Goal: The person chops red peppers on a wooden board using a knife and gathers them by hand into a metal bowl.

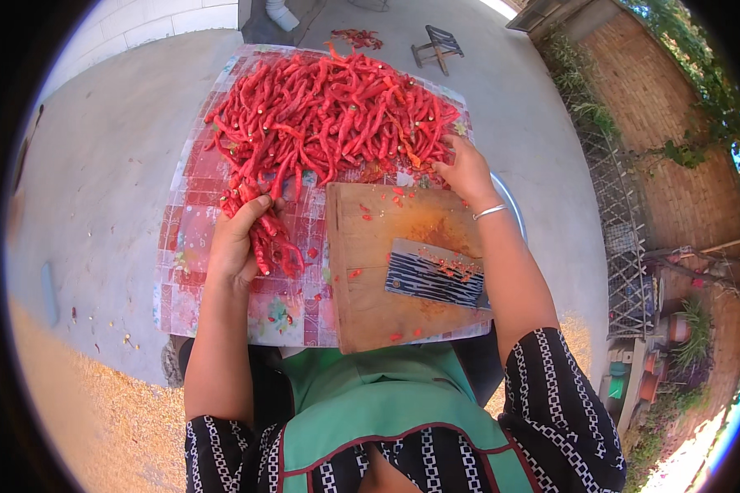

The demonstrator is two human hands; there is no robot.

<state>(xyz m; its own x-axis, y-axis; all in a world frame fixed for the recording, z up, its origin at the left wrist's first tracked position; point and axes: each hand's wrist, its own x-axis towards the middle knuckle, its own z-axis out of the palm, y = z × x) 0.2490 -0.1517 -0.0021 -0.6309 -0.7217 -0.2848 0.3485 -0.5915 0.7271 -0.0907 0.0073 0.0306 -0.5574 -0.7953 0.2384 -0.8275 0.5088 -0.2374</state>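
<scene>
My left hand (242,234) is closed round a bunch of long red chili peppers (265,238), whose ends hang below my fingers above the patterned tablecloth. A big heap of red chili peppers (329,107) covers the far half of the table, some with pale cut stem ends. My right hand (466,171) is at the heap's right edge, thumb and fingers apart, close to a few peppers there. Between my arms lies a wooden cutting board (362,287) with red scraps on it. A cleaver (434,275) with a dark streaked blade rests flat on the board, dotted with pepper bits and seeds.
The red and white tablecloth (193,238) shows along the left. Behind my right wrist is the rim of a metal basin (511,201). Past the table, a small folding stool (438,47) and some loose peppers (358,38) are on the concrete. A lattice fence (625,271) runs along the right.
</scene>
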